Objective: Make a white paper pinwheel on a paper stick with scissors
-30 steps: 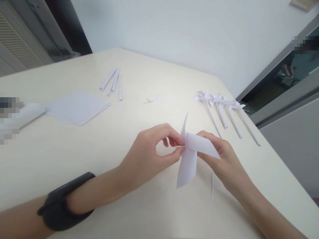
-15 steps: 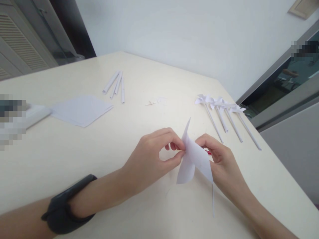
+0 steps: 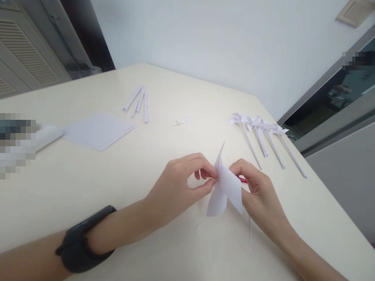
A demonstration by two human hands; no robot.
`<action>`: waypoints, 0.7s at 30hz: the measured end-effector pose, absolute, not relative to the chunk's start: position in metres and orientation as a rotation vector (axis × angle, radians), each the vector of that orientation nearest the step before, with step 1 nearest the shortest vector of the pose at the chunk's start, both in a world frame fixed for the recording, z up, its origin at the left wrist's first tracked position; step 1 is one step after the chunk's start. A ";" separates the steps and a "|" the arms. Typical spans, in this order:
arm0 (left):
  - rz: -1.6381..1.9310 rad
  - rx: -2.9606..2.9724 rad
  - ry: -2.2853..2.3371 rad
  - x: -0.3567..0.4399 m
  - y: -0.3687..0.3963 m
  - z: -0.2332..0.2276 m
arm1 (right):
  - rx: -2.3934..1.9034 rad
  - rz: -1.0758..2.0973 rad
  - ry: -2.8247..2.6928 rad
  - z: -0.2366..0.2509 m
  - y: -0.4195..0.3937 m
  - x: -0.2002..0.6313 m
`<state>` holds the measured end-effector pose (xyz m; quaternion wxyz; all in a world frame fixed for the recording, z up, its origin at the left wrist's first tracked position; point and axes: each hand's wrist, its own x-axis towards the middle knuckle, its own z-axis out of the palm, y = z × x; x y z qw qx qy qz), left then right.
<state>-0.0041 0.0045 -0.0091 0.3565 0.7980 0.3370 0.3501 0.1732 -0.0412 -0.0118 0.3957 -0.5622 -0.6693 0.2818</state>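
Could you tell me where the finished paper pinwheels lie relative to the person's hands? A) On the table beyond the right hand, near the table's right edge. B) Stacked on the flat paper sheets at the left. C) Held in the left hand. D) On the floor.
A. The finished pinwheels lie in a row on the table past the right hand, while the left hand pinches the white paper piece.

We noted the left hand (image 3: 178,183) pinching the centre of a folded paper pinwheel (image 3: 224,191) held above the table (image 3: 88,179), the right hand (image 3: 258,191) gripping it from behind, with finished pinwheels (image 3: 263,134), paper rolls (image 3: 137,101) and a paper stack (image 3: 98,130) lying well apart beyond.
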 end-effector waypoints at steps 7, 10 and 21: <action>0.779 1.651 0.830 -0.005 0.010 -0.008 | -1.424 0.633 -1.676 -0.007 -0.042 0.175; 0.733 1.488 0.771 -0.004 0.011 -0.008 | -1.412 0.507 -1.698 -0.005 -0.044 0.175; 0.681 1.437 0.770 -0.002 0.012 -0.009 | -1.346 0.270 -1.824 -0.007 -0.046 0.171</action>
